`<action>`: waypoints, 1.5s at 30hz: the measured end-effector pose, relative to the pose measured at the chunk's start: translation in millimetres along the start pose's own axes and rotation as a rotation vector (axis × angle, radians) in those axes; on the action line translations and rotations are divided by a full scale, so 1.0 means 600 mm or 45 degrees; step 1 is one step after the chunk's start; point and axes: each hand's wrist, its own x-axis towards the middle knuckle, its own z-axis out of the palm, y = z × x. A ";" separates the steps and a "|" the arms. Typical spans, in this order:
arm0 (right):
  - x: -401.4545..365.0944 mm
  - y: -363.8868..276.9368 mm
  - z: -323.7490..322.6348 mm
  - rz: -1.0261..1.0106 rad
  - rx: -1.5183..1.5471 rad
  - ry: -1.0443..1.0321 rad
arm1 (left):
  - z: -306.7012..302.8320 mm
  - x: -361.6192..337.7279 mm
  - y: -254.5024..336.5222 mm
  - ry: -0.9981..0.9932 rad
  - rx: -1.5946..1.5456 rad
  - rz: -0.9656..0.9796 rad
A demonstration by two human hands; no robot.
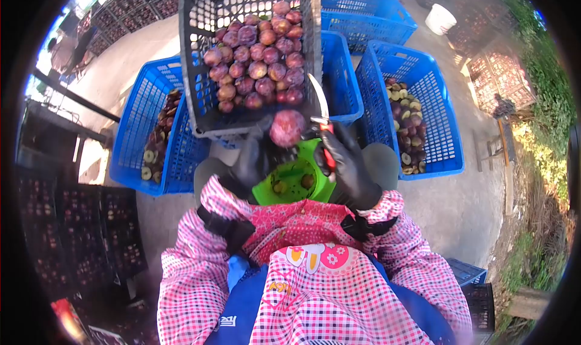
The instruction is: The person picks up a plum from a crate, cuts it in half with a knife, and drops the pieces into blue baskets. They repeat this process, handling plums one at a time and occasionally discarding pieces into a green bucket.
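Note:
My left hand (259, 159), in a black glove, is closed on a large reddish-purple plum (287, 128) in front of the black crate. In my black-gloved right hand (350, 166) is a curved knife (320, 100) with a red handle, its bare blade pointing up and away just right of the plum. Below both hands a bright green basin (264, 194) sits between my knees, with a few pieces of fruit inside. Beyond them, a tilted black crate (192, 73) holds many whole plums (257, 70).
A blue crate (130, 142) at left and another blue crate (445, 118) at right contain cut plums. More blue crates (366, 15) stand behind the black one. Stacked dark crates (72, 236) line the left side. A white bucket (440, 19) stands at back right.

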 end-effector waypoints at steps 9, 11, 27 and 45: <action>-0.053 0.014 0.054 0.012 -0.037 -0.167 | -0.017 -0.119 -0.127 -0.057 -0.453 -0.068; -0.074 0.005 0.056 -0.065 -0.369 0.061 | 0.006 -0.127 -0.107 0.036 -0.699 -0.096; -0.090 0.008 0.059 -0.048 -0.277 0.113 | 0.009 -0.128 -0.117 0.100 -0.405 0.024; -0.107 0.058 0.061 -0.489 -1.176 0.061 | 0.008 -0.132 -0.112 -0.112 -0.456 -0.001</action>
